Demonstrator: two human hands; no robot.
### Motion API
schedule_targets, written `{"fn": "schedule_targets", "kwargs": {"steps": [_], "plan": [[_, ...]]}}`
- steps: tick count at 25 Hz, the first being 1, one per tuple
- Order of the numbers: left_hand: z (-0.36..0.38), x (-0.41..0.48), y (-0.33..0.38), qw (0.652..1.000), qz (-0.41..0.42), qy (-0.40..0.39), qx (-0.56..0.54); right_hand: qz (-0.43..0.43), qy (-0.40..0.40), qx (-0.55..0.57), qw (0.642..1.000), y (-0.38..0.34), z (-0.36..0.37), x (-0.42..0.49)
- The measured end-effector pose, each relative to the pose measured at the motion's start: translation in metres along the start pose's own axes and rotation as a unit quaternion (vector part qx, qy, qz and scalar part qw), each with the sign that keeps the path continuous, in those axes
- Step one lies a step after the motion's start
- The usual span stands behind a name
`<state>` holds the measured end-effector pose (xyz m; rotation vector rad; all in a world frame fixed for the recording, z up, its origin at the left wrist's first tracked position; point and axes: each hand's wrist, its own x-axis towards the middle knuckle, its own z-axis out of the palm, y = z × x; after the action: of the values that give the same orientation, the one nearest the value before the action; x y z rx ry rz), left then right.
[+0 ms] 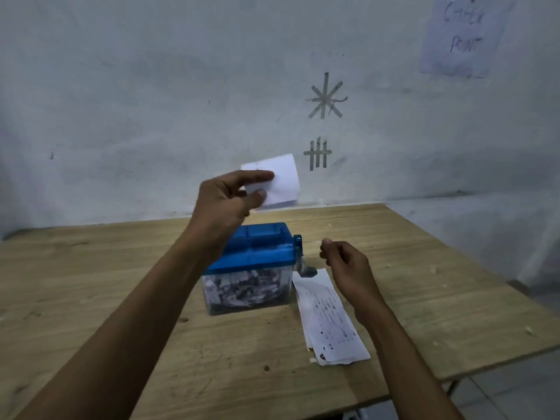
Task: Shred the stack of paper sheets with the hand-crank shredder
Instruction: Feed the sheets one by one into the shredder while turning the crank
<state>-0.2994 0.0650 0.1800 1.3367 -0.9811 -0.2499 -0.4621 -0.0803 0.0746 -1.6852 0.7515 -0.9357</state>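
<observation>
A small shredder [254,247] with a blue top and a clear bin full of paper shreds stands mid-table. Its crank handle [300,256] sticks out on its right side. My left hand [225,197] is raised above the shredder and pinches a white paper sheet [280,180] between thumb and fingers. My right hand [345,262] hovers just right of the crank, fingers loosely curled, holding nothing. A stack of printed paper sheets [327,319] lies flat on the table to the right of the shredder, under my right wrist.
The wooden table [121,298] runs up to a pale wall marked with tape shapes [325,97]. A paper notice [463,34] hangs at the upper right. The table's right edge [500,356] drops off to the floor. Small paper scraps dot the tabletop.
</observation>
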Motion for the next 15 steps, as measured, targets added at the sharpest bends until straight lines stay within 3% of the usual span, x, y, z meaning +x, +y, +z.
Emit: {"fn": "schedule_targets", "kwargs": {"steps": [6,11,15], "plan": [[-0.042,0.017,-0.008,0.99,0.048,0.018,0.128,0.096,-0.019,-0.071,0.993,-0.018,0.029,0.002],[-0.055,0.014,-0.038,0.985,-0.027,-0.002,0.168,0.092,-0.037,-0.141,0.985,-0.025,0.043,0.008],[-0.06,0.01,-0.051,0.979,-0.071,0.011,0.19,0.083,-0.033,-0.132,0.987,-0.021,0.045,0.009]]}}
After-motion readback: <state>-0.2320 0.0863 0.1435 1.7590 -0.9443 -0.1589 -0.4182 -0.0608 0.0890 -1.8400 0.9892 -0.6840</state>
